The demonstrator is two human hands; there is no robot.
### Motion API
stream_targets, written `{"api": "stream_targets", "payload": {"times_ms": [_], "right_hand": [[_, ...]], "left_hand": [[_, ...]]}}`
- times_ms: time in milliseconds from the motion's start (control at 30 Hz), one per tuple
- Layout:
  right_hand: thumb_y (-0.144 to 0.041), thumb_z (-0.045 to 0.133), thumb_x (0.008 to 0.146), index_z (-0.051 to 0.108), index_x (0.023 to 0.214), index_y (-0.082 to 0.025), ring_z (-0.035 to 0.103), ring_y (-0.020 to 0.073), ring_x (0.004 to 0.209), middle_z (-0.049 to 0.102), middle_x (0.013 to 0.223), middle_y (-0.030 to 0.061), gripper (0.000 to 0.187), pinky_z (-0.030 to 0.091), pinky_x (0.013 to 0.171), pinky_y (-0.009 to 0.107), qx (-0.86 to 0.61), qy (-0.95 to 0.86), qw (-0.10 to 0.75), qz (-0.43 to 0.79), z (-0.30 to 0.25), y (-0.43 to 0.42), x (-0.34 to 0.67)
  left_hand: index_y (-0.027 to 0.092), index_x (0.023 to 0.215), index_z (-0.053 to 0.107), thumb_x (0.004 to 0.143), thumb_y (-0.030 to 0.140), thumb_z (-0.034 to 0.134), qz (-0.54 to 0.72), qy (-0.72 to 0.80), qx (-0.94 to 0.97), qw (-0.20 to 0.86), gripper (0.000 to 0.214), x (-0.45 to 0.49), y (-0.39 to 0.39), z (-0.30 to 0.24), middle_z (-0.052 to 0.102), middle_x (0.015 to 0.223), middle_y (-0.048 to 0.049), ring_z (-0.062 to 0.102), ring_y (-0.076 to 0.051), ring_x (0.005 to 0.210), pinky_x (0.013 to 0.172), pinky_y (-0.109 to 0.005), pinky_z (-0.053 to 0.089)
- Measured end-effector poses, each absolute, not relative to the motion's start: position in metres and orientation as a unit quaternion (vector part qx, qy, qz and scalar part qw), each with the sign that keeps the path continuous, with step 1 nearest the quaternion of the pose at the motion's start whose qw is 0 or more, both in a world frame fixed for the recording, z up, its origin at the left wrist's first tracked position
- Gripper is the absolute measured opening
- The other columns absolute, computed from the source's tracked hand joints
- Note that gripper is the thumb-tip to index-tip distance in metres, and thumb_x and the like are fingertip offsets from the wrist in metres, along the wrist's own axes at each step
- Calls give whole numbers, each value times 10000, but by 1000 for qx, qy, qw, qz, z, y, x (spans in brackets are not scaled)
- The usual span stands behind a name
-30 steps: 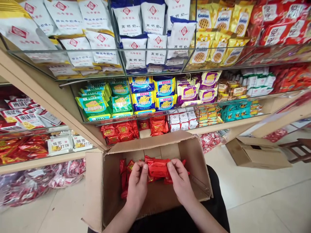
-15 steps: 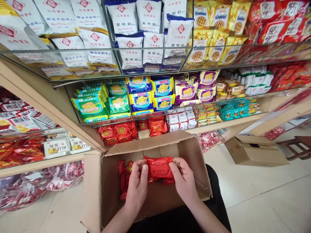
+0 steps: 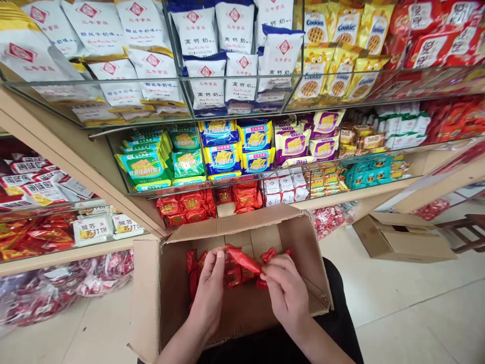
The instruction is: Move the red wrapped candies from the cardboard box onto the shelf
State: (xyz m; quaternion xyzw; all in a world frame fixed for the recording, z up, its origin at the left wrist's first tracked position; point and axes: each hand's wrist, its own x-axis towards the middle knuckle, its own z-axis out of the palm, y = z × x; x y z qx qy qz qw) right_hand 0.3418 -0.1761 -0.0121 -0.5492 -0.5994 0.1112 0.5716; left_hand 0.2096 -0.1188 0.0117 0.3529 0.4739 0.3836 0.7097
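A small red snack packet (image 3: pixel 245 260) is stretched between my two hands above an open cardboard box (image 3: pixel 265 313). My left hand (image 3: pixel 209 288) pinches its left end between thumb and fingers. At its right end my right hand (image 3: pixel 288 290) pinches the wrapper, fingers curled. The packet is tilted, its narrow side towards me. Below it, several more red packets (image 3: pixel 234 277) lie on the bottom of the box, partly hidden by my hands.
Ahead, glass-fronted shelves hold white bags (image 3: pixel 206 86), yellow cookie bags (image 3: pixel 312 78), soda biscuit packs (image 3: pixel 222 156) and red packets (image 3: pixel 195 205). Bagged goods (image 3: pixel 38 293) lie on the floor at left. Another cardboard box (image 3: pixel 405 240) and a wooden stool (image 3: pixel 466 230) stand at right.
The packet has turned from showing its broad face to showing a narrow edge, its right end lower. My right hand has rolled over with its fingers curled more.
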Motion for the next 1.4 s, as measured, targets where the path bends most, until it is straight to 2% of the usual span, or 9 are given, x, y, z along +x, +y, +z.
{"api": "stream_targets", "payload": {"times_ms": [200,367,533,667,767,867,1033,1233,1400], "right_hand": [[-97,526,720,535,1050,-302,488,196,897,586,925,37,389,397,805,375,-486,-746,452,43,-12,-187,342],[-184,542,707,516,1025,-255,427,254,1049,424,1170,90,327,369,858,433,-540,-589,569,195,-18,-190,332],[-291,566,728,511,930,-218,537,160,802,558,899,45,221,449,712,292,-542,-308,624,472,-30,-179,325],[-333,601,696,540,812,-198,504,117,651,538,748,0,188,436,584,239,-542,-233,621,517,-38,-175,329],[-356,582,709,551,793,-184,501,115,624,532,710,2,194,417,535,225,-537,-245,606,534,-42,-177,336],[-374,607,680,551,745,-173,500,109,590,529,668,-1,219,399,506,216,-547,-240,587,546,-53,-178,342],[-415,645,612,544,692,-174,496,111,533,520,613,-10,274,381,454,219,-560,-225,560,568,-84,-180,345],[-401,667,584,538,673,-164,477,97,497,503,578,-27,284,356,435,209,-556,-192,544,599,-110,-187,348],[-416,677,564,524,678,-159,483,82,491,541,589,-22,321,343,452,199,-530,-118,540,643,-116,-184,353]], "left_hand": [[250,1057,488,767,348,475,331,401,187,833,306,208,-117,28,601,967,-17,577,-148,832,697,-258,467],[269,1134,437,776,282,469,356,374,189,835,360,205,-113,24,592,1028,-26,548,-175,952,814,-312,442],[260,1043,461,744,264,538,376,393,217,811,308,215,-127,12,575,1050,-19,521,-168,991,868,-326,402],[212,954,457,660,260,629,348,425,323,771,343,219,-133,5,586,999,-40,530,-176,952,847,-321,409],[223,966,426,662,276,614,351,440,474,677,362,218,-105,17,596,952,-29,555,-169,879,777,-304,436],[215,978,467,720,289,534,327,448,682,477,276,219,-53,35,597,915,-28,555,-173,876,773,-279,418],[142,1112,426,792,175,378,82,491,859,117,326,239,25,34,558,1030,-118,517,-214,967,809,-300,380],[95,1008,509,724,66,445,-51,501,861,71,292,268,62,13,538,1043,-181,500,-259,994,796,-337,382],[113,965,540,776,217,490,-147,529,832,76,221,291,95,0,563,1011,-100,529,-195,939,796,-371,413]]}}
